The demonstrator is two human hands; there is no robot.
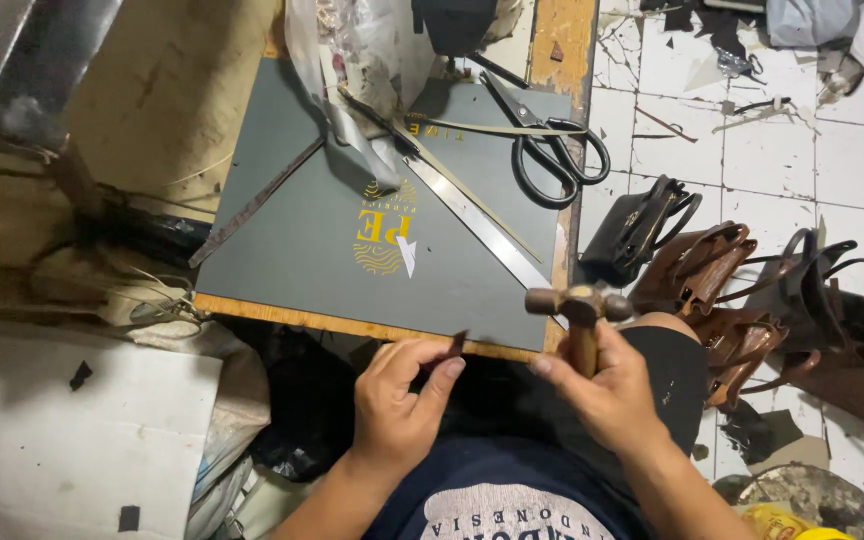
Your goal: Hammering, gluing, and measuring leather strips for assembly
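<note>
A: Two hands busy, both low in frame over the lap. Left hand (397, 405) pinches a small dark strip (455, 347), looks like leather, between thumb and fingertips, closed tight on it. Right hand (607, 390) is wrapped around the wooden handle of a small hammer (577, 305), head up, just at the near edge of the surface (282, 315).

B: Where's the strip relative to the mat?

A: Off it. Held in the air just in front of the grey cutting mat (302, 240), not laid down. Hammer isn't touching it either; they're near but apart.

B: So progress?

A: Early, I'd judge. No piece lies on the mat to be struck, only a steel ruler (477, 225), a dark flat bar (257, 205) and black scissors (552, 150) at the far side. Finished-looking brown bags (722, 290) and a black one (632, 230) sit on the tiled floor to the right, so other items seem done. This strip looks still unworked: not placed, not hammered.
</note>
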